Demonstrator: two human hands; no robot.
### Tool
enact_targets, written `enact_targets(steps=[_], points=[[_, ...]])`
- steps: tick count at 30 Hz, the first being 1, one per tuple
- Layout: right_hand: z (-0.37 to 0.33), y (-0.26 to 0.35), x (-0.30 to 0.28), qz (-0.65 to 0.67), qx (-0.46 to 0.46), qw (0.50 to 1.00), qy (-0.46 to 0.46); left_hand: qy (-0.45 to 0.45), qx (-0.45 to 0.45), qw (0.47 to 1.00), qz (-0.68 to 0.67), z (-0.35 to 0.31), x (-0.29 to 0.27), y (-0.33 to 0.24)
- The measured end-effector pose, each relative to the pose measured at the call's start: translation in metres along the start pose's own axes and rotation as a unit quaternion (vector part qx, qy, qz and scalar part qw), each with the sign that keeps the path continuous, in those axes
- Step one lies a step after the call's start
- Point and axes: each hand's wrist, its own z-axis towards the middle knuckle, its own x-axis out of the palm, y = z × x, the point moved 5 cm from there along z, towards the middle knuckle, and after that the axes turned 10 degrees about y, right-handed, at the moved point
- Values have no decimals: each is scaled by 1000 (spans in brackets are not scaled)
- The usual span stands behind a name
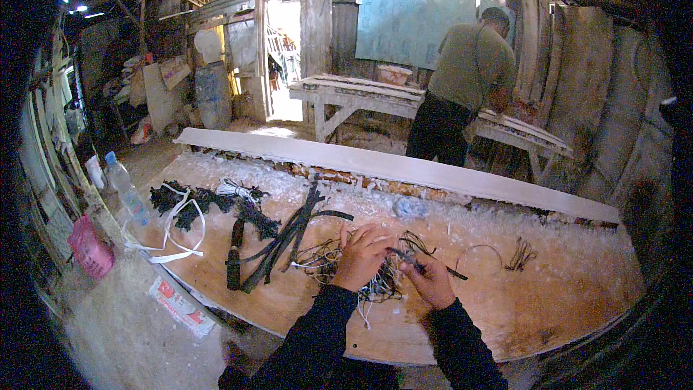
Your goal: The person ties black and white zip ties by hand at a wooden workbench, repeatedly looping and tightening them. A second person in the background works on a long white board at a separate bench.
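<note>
Tangled wire strands (375,282) are lying in a loose heap on the near middle of the wooden board (548,303), and both hands are working in them. The left hand (361,256) is pressing down on the heap with fingers spread and curled over the strands, while the right hand (432,282) is pinching a thin dark stick-like tool (426,263) between closed fingertips (whether it is a cutter or just a rod, I cannot tell).

Risk is sitting mostly in the tangle itself: thin ends are poking out in every direction, so a pull on one strand is likely dragging others along and tightening the knot, or whipping a sharp end into a finger. White shavings (404,206) are littering the board, so loosened pieces could be slipping or getting lost among them. To the left, dark straps (289,235) and a white cord (177,227) are lying close enough to be snagged. The plastic bottle (126,188) at the far left edge is standing near the rim. Another person (465,87) is working well apart, at the far bench (361,94).
</note>
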Motion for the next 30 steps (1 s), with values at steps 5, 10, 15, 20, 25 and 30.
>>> enact_targets(steps=[5,10,15,20,25,30], points=[[2,-11,-13,79,34,996,7,-97,-61,986,-121,-3,-7,22],[-3,-28,-41,97,184,978,27,-206,-110,956,-175,-7,-19,32],[-4,-19,-63,423,9,906,-10,-176,-125,954,-210,-8,-15,33],[-2,-14,-75,577,-90,811,-36,-156,-106,962,-200,-7,-14,26],[-3,-14,-81,590,-90,792,-127,-133,-103,962,-213,-4,-16,23],[-2,-19,-88,505,-76,849,-135,-189,-148,936,-256,-7,-21,29]])
